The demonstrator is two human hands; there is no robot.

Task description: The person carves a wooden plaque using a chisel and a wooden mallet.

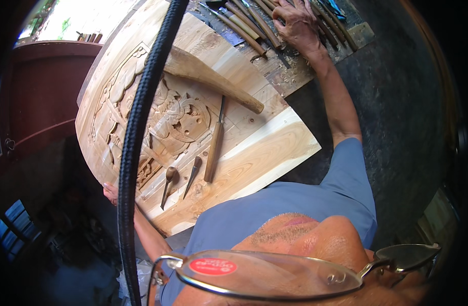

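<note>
A large pale wooden panel (280, 145) with a carved relief (165, 125) lies slanted before me. My left hand (110, 194) grips the panel's near left edge, partly hidden by a black cable. At the upper right, my right hand (298, 30) reaches over a row of wood-handled chisels (249, 25), thumb and fingers apart; the top of the picture cuts off its fingertips. Across the panel rests a wooden mallet (213, 76). A long-handled chisel (214, 153) lies below it. Nearer me are a short gouge (168, 184) and a small pointed chisel (193, 176).
The black braided cable (137, 127) crosses the view from top to bottom. Wood chips are scattered on the bench (295, 76) beside the chisels. A dark red wooden piece of furniture (50, 92) stands at the left. Daylight comes in at the upper left.
</note>
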